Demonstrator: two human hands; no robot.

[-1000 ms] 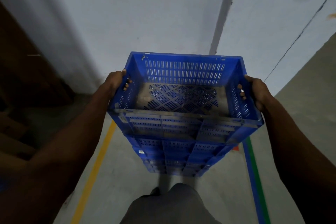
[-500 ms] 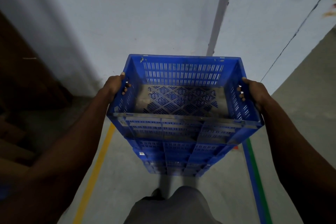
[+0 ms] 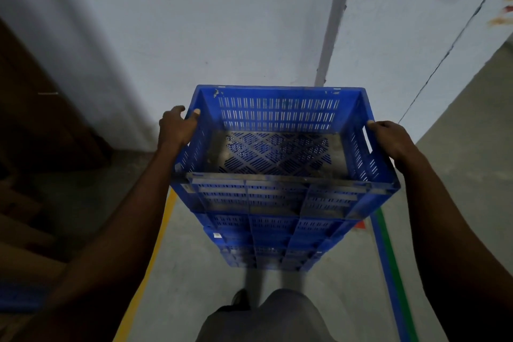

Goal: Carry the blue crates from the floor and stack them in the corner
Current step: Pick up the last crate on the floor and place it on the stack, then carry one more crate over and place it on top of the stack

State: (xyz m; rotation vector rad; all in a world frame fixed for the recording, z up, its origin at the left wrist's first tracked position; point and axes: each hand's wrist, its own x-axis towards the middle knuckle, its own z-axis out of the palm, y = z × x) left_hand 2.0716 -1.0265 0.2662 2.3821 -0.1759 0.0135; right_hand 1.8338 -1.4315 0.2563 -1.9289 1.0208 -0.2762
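Note:
The top blue crate (image 3: pixel 277 114), slotted and dusty inside, sits level on a stack of several blue crates (image 3: pixel 272 230) against the pale wall. My left hand (image 3: pixel 176 129) grips its left rim near the far corner, thumb hooked over the edge. On the opposite side my right hand (image 3: pixel 391 141) holds the right rim from outside, fingers curled at the edge. The right handle slot just below those fingers shows empty.
A yellow floor line (image 3: pixel 155 253) runs left of the stack and a blue-green line (image 3: pixel 388 258) right of it. Dark brown boards or cartons (image 3: pixel 41 133) fill the left side. Another blue object (image 3: pixel 19 297) lies low left. My leg (image 3: pixel 277 316) is just before the stack.
The crate has settled lower onto the stack. Both hands' fingers have come out of the handle slots and moved up to the rim.

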